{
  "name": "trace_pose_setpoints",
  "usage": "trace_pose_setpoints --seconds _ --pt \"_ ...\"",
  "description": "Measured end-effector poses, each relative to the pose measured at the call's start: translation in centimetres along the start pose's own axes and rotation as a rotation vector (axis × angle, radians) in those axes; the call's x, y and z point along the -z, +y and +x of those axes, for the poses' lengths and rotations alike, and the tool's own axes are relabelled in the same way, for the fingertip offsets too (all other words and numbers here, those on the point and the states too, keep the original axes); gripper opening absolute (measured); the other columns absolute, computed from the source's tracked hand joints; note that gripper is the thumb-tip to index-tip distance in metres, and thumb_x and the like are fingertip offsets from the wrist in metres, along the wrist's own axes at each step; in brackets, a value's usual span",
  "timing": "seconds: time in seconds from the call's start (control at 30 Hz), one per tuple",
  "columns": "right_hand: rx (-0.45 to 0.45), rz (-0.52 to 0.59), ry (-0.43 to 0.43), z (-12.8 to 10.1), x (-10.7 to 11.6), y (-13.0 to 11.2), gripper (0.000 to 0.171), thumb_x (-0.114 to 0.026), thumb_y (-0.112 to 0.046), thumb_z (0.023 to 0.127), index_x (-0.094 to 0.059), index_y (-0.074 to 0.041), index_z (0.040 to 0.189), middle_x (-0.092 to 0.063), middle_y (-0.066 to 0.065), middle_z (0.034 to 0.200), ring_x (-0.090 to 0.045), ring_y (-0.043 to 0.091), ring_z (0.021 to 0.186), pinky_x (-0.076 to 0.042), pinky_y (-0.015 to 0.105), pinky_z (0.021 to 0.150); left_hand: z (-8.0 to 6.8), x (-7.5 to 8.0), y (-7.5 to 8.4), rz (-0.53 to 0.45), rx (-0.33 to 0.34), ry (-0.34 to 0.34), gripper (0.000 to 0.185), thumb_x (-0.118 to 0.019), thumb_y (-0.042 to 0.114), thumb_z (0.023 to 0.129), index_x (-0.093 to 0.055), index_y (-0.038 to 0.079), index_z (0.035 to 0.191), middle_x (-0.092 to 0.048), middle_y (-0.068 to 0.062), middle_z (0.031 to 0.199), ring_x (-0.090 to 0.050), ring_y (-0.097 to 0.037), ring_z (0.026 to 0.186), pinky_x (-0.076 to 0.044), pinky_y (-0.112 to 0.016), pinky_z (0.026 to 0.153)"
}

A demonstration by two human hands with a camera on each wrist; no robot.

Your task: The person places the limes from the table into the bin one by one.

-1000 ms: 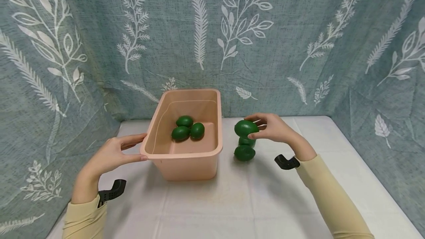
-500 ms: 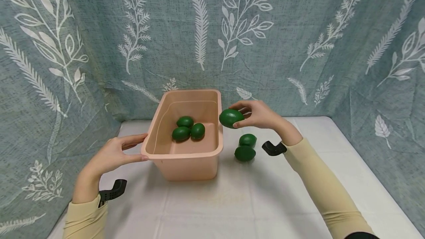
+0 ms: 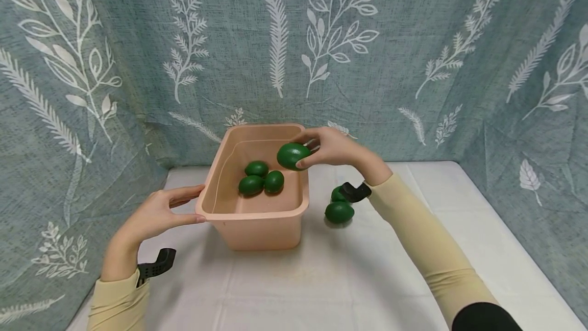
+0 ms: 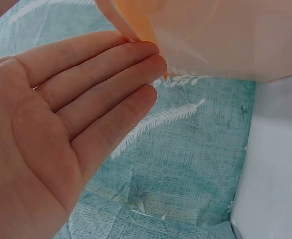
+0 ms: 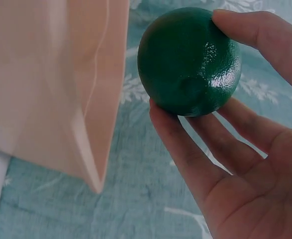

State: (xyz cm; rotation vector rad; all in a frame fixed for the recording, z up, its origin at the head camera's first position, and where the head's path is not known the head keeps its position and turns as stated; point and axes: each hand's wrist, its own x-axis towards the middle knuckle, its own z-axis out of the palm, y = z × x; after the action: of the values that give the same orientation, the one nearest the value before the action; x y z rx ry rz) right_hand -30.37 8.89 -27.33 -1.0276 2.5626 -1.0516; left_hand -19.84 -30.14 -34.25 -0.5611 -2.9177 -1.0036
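My right hand [image 3: 334, 146] pinches a glossy dark green lime [image 3: 291, 156] between thumb and fingers, above the right rim of a peach plastic bin [image 3: 262, 233]. In the right wrist view the lime [image 5: 183, 64] sits at the fingertips, with the bin's wall [image 5: 31, 84] to its left. Several straight fingers and the thumb of my left hand [image 3: 153, 214] touch the bin's left rim near its front corner. Inside, three limes [image 3: 250, 185] lie together on the floor. Two more limes [image 3: 339, 212] rest on the table to the right, the rear one partly behind the wrist camera.
A white cloth [image 3: 285, 290] covers the table. Behind and at both sides hangs a blue-green curtain [image 3: 229, 50] with white leaf prints. A black wrist camera [image 3: 354, 192] projects below the right wrist, another one [image 3: 157, 263] near the left.
The right hand has lifted a lime off the spot by the other two and carried it left and up, over the bin's right rim. The left hand and bin stay put.
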Motion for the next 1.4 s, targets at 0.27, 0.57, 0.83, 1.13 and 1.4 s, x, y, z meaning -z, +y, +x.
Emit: trace_pose_setpoints --seconds 0.27,0.57,0.83,1.13,1.4 --pt "0.028 -0.018 -0.016 2.1 -1.0 -1.4 0.054 -0.076 -0.034 0.08 -0.059 -0.021 0.129 -0.061 -0.001 0.125 -0.062 0.016 0.111 -0.056 0.028 0.086 0.0 0.0 0.1 0.016 -0.013 0.01 0.068 -0.075 0.042 0.08 -0.052 0.016 0.138 -0.055 -0.002 0.136 -0.052 -0.032 0.125 -0.049 -0.029 0.098" --pt "0.028 0.064 0.029 3.0 -1.9 -0.7 0.048 -0.072 -0.031 0.085 -0.059 -0.016 0.129 -0.061 0.004 0.124 -0.063 0.018 0.111 -0.054 0.026 0.091 0.0 -0.2 0.4 -0.011 -0.02 -0.007 0.068 -0.074 0.041 0.081 -0.05 0.015 0.139 -0.054 -0.007 0.138 -0.05 -0.036 0.126 -0.047 -0.05 0.099" --pt "-0.001 0.052 0.056 1.2 -1.1 1.4 0.05 -0.072 -0.031 0.085 -0.059 -0.013 0.13 -0.063 0.008 0.125 -0.063 0.021 0.111 -0.057 0.029 0.086 -0.1 0.0 0.3 -0.009 -0.015 -0.002 0.067 -0.075 0.04 0.081 -0.051 0.016 0.139 -0.055 -0.003 0.136 -0.051 -0.033 0.126 -0.048 -0.046 0.099" --pt "-0.107 0.061 0.063 -1.5 -1.1 4.8 0.053 -0.073 -0.034 0.084 -0.058 -0.015 0.13 -0.06 0.009 0.128 -0.059 0.025 0.116 -0.056 0.034 0.09 -0.2 -0.1 -0.1 0.003 -0.012 0.001 0.067 -0.074 0.04 0.081 -0.051 0.017 0.139 -0.054 -0.002 0.137 -0.051 -0.031 0.126 -0.049 -0.028 0.097" --pt "-0.126 0.029 0.094 -3.8 -2.0 7.8 0.052 -0.074 -0.033 0.083 -0.058 -0.014 0.13 -0.059 0.008 0.129 -0.06 0.025 0.115 -0.054 0.032 0.093 -0.1 -0.1 -0.1 0.007 -0.02 0.006 0.067 -0.074 0.039 0.081 -0.05 0.017 0.139 -0.054 -0.002 0.137 -0.051 -0.032 0.126 -0.049 -0.026 0.097"
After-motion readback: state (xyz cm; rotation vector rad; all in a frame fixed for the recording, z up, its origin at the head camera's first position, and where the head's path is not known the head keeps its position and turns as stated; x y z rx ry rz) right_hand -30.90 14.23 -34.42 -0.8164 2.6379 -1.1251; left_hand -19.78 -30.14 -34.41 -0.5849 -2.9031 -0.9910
